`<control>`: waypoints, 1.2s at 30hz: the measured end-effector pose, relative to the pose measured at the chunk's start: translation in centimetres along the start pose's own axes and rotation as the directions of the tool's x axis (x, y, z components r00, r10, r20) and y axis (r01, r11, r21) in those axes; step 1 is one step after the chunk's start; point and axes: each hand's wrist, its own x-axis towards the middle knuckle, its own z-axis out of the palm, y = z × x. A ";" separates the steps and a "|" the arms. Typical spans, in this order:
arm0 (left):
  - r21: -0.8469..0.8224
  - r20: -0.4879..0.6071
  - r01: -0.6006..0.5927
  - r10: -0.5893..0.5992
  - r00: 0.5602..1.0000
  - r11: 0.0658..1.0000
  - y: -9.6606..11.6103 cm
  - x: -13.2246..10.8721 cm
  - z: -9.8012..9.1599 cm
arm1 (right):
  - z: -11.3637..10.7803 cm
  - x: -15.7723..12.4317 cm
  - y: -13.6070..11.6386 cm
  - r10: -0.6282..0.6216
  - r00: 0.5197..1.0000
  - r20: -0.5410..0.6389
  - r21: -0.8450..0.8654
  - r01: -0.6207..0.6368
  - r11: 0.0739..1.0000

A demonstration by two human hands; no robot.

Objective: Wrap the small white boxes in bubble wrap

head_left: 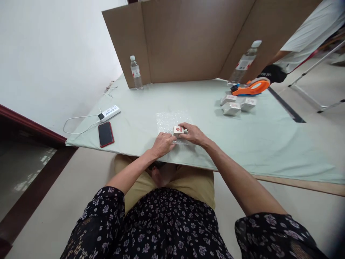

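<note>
A small white box with red print (178,130) rests on a sheet of clear bubble wrap (169,120) near the table's front edge. My right hand (196,135) grips this box from the right, thumb and fingers closed around its end. Beside the box's near left corner, my left hand (163,144) has its fingers curled together at the near edge of the bubble wrap, pinching it. Its fingertips are partly hidden. The bubble wrap spreads flat beyond the hands, and a bit of it shows between them.
Wrapped small boxes (231,108) sit at the right, near an orange tape dispenser (254,87). Water bottles (136,73) stand before a cardboard screen (185,39). A phone (106,134) and a white power strip (110,113) with a cable lie left. Another person stands behind the screen's right side.
</note>
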 end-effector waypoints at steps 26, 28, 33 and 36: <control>-0.475 -0.153 0.000 -0.083 0.985 0.880 -0.4 1.4 -1.6 | -4.0 -0.2 1.7 -0.094 0.940 0.327 0.322 -0.017 0.946; -0.545 -0.102 0.038 -0.111 0.989 0.838 -0.4 1.9 -1.7 | -5.3 -0.7 1.8 -0.105 0.930 0.351 0.448 -0.068 0.891; -0.611 -0.004 0.139 -0.178 0.984 0.779 -0.3 2.4 -2.0 | -5.5 -2.4 1.7 -0.120 0.952 0.282 0.349 0.015 0.937; -0.628 -0.013 0.145 -0.197 0.980 0.765 -0.1 2.3 -2.0 | -4.3 -2.6 1.3 -0.133 0.973 0.191 0.300 0.072 0.951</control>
